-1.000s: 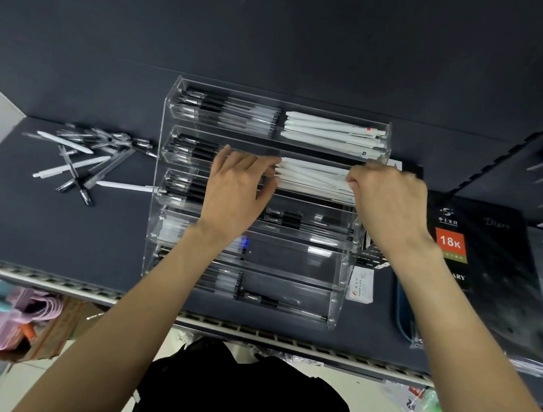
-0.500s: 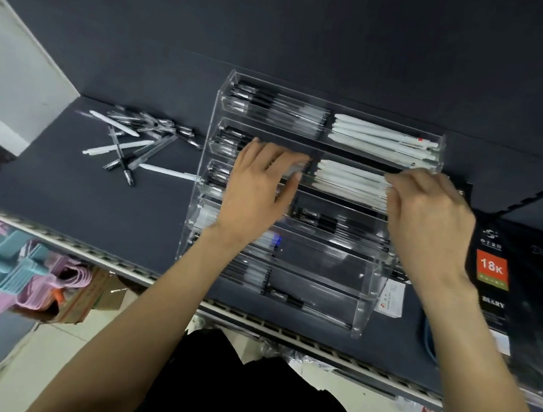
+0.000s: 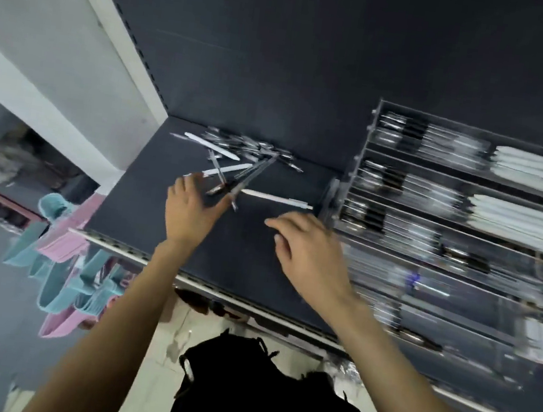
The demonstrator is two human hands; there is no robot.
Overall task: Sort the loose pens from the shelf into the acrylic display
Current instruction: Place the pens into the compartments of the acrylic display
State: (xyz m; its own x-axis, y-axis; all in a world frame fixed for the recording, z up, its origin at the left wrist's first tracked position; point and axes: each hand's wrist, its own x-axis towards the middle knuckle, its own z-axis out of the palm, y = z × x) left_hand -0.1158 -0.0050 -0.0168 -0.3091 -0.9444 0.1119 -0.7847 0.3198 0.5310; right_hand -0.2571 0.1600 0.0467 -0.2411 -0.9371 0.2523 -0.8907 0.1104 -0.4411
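Now both hands reach over the dark shelf [image 3: 145,210] toward the loose pens [image 3: 235,156], which lie in a scattered heap just beyond the left hand [image 3: 190,209]. That hand is spread flat, fingers extended and holding nothing; its fingertips reach the near edge of the heap, where dark pens [image 3: 249,182] cross one another at angles. Whether they press on a pen cannot be told through the blur.

The right hand [image 3: 309,252] hovers with fingers loosely curled and empty. Just beyond its fingertips lies a single white pen [image 3: 277,199], apart from the heap, its long axis running crosswise to the reach, its far end near the side wall of the acrylic display [image 3: 352,182]. The right hand is judged the nearer to this pen.

The display stands to the right of both hands, its tiers already holding rows of dark and white pens. A pinch across the white pen's barrel from above would probably suit its crosswise lie. The heap's crossed pens may shift if one is drawn out.
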